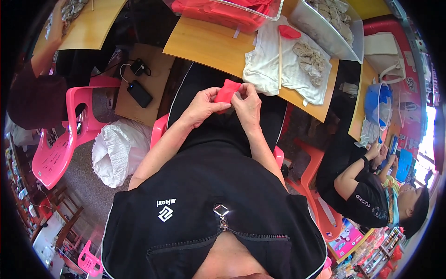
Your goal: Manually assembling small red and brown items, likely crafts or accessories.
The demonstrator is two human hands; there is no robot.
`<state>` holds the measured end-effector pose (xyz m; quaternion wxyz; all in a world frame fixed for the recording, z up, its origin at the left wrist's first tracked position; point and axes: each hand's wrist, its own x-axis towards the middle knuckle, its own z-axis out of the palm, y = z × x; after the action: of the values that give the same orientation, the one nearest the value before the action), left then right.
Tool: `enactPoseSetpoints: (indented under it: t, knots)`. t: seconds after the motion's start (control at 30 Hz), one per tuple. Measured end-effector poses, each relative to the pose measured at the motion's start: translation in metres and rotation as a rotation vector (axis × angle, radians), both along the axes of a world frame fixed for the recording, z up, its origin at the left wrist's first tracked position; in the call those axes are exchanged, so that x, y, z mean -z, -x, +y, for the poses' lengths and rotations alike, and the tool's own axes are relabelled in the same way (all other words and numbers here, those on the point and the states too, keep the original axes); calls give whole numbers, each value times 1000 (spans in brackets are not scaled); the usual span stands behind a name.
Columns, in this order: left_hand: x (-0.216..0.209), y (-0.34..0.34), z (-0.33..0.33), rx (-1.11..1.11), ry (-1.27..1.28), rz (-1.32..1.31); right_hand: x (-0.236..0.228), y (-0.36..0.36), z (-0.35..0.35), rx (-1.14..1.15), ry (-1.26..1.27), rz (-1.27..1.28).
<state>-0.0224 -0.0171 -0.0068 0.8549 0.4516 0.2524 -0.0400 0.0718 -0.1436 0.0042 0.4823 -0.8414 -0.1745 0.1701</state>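
Over my lap, just in front of the wooden table edge, a small red cloth pouch (226, 91) is held between both hands. My left hand (203, 108) is closed round its left side, with the thumb along its lower edge. My right hand (246, 104) pinches the pouch's right side with bent fingers. On the table (204, 44) lies a white sleeveless shirt (262, 63). A thin wooden stick (280, 63), another red cloth piece (289, 31) and a bunch of beige cloth scraps (310, 63) rest on it.
Clear bins with red pieces (223, 17) and beige scraps (337, 23) stand at the back. A pink chair (69, 135), white sack (116, 151) and cardboard box with a black power bank (139, 94) are left. People work on both sides; a blue basket (377, 107) is right.
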Motion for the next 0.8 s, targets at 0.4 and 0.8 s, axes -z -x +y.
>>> enactPoseSetpoints:
  t: [0.4,0.8]
  knots:
    - [7,4,3,-123,154,62,13,-4,-12,-9,-370,796]
    - [6,-8,0,-304,202,58,-7,8,4,-85,-169,-70]
